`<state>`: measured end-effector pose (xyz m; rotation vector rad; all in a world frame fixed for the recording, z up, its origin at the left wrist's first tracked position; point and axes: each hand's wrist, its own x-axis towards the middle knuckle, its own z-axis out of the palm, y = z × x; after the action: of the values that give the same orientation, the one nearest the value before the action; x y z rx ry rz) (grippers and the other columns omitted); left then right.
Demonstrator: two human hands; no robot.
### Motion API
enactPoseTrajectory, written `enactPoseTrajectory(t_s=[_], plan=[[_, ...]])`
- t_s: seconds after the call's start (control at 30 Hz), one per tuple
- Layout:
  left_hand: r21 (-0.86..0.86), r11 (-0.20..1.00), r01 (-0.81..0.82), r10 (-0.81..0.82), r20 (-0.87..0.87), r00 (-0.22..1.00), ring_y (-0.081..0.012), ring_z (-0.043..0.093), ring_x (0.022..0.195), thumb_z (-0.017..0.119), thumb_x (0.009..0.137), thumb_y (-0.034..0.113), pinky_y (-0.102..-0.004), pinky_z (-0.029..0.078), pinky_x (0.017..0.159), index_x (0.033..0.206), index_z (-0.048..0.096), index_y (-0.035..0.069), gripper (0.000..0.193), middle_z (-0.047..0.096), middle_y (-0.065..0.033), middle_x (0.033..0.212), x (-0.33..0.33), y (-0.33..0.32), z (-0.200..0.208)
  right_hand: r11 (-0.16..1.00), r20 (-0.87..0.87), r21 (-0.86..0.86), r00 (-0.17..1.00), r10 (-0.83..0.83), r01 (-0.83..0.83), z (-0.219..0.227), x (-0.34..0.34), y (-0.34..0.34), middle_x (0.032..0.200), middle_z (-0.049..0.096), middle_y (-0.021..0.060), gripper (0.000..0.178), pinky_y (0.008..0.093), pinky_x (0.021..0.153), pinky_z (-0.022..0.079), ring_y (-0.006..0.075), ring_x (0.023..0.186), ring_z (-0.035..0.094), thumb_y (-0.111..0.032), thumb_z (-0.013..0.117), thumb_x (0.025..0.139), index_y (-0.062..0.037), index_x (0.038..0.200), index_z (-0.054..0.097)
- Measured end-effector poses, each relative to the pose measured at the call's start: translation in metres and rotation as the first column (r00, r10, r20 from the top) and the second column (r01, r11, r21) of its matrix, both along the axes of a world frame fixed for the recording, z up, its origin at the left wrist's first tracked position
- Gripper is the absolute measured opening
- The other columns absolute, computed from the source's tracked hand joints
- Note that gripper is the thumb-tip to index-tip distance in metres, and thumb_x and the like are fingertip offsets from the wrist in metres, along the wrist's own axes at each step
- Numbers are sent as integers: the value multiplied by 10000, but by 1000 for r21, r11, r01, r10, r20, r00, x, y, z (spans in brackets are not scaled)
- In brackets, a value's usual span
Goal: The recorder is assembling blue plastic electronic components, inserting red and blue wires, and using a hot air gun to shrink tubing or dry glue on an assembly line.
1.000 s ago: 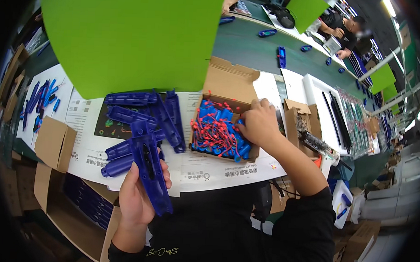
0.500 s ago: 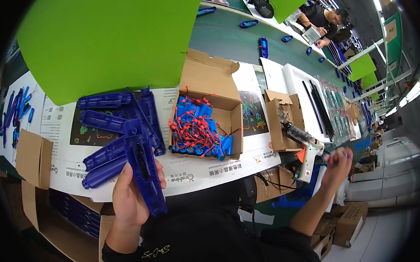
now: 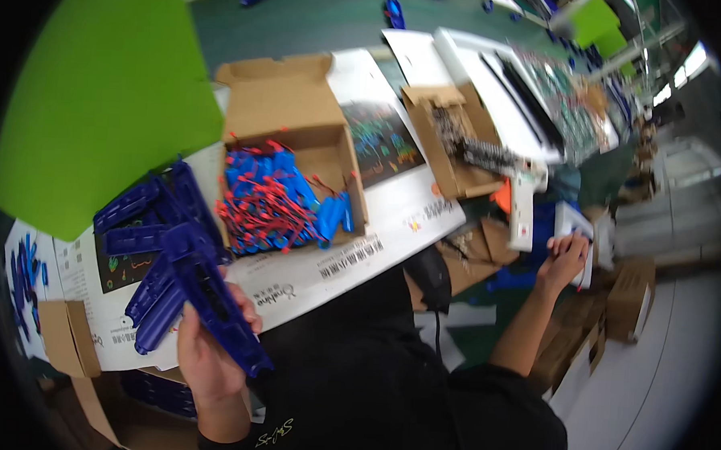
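My left hand (image 3: pixel 214 363) grips a long dark-blue plastic shell (image 3: pixel 213 295), its hollow side up and tilted over the front edge of the table. More blue shells (image 3: pixel 130 239) lie in a heap just beyond it. Out to the right, my right hand (image 3: pixel 567 256) is closed beside a white tray (image 3: pixel 576 222). What its fingers hold, if anything, is too blurred to make out; a small red spot shows below them. An open cardboard box (image 3: pixel 361 177) in the middle contains blue cylindrical batteries (image 3: pixel 278 177) with red-tipped leads.
A white glue gun (image 3: pixel 524 204) rests with its dark nozzle in a small carton (image 3: pixel 475 178). The green panel (image 3: pixel 100 101) rises at left. Beyond the table runs a green conveyor (image 3: pixel 321 22) with blue shells. Cartons (image 3: pixel 632 297) stand at lower right.
The view has swung, so the table appears tilted and shifted left. My left hand still holds the shell. My right hand has moved away from the glue gun's handle area, down beside the white tray.
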<state>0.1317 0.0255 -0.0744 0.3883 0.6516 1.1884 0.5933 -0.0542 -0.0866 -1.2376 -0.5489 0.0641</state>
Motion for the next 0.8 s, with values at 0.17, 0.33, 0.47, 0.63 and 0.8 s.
enactPoseTrajectory(t_s=[0.17, 0.33, 0.47, 0.63, 0.8], plan=[[84, 992, 95, -91, -53, 994, -230, 528, 785, 302, 969, 315, -346, 469, 630, 1309, 312, -23, 480, 475, -153, 1011, 1, -8, -5, 977, -38, -132, 984, -176, 170, -26, 21, -66, 518, 307, -19, 323, 250, 466, 360, 83, 469, 327, -146, 521, 917, -107, 632, 372], [172, 933, 316, -288, -169, 942, -182, 474, 754, 314, 975, 272, -291, 441, 627, 1321, 281, -12, 449, 439, -120, 1000, 36, -4, 2, 904, -135, -376, 953, -272, 205, -80, 27, -143, 533, 392, -7, 267, 263, 502, 445, 102, 472, 423, -173, 600, 865, -91, 666, 441], [150, 898, 413, -388, -170, 906, -194, 495, 788, 318, 973, 258, -302, 449, 654, 1329, 265, -17, 452, 444, -132, 1024, 72, -8, 6, 969, -559, -225, 828, -46, -98, -116, -15, -151, 702, 479, 11, 91, 278, 586, 482, 104, 591, 489, -146, 557, 860, -71, 896, 520], [22, 860, 510, -509, -50, 859, -192, 506, 739, 368, 942, 313, -296, 430, 598, 1306, 296, -12, 493, 471, -132, 971, 121, -19, 5, 872, -208, -337, 931, 300, -356, -62, -64, -104, 949, 572, 68, 293, 289, 759, 478, 181, 852, 584, 40, 478, 825, -15, 1113, 495], [10, 713, 701, -685, -204, 699, -100, 513, 667, 615, 830, 162, -241, 438, 608, 1168, 450, -12, 415, 547, -59, 874, 164, -29, -20, 683, 236, -379, 648, 724, -624, -8, -126, -45, 982, 647, 123, 581, 322, 863, 461, 255, 1040, 574, 136, 529, 734, -14, 1284, 417]])
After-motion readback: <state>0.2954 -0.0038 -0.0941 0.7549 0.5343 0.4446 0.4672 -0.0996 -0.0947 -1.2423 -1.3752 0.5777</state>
